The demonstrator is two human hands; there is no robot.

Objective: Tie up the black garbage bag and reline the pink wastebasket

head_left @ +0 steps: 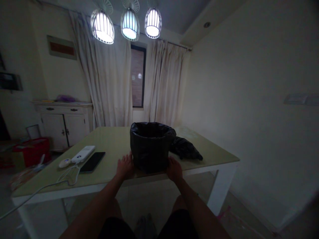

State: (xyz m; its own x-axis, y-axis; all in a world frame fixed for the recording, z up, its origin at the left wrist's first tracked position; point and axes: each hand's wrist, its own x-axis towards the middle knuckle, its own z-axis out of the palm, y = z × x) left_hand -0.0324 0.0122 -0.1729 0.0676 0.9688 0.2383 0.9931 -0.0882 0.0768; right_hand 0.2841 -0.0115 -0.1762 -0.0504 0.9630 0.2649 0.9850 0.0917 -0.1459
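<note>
Starting from the left side: there's a red box (32,151) on the floor, then a white cabinet (63,124) against the wall. On the pale table (112,141) lie a white power bank (83,153) with its cable (68,176) looping off the edge, and a black phone (92,161) just beside it. Left hand (125,166) sits flat on the tabletop, fingers spread open, touching the base of the bin. That small bin (151,146), lined with a black bag, stands upright near the front edge of the table, between both hands. Right hand (173,169) rests against its other side, fingers loosely open, not really clamped on anything. A crumpled black plastic bag (185,148) lies just right of the bin. Three pendant lamps (129,23) glow overhead.
</note>
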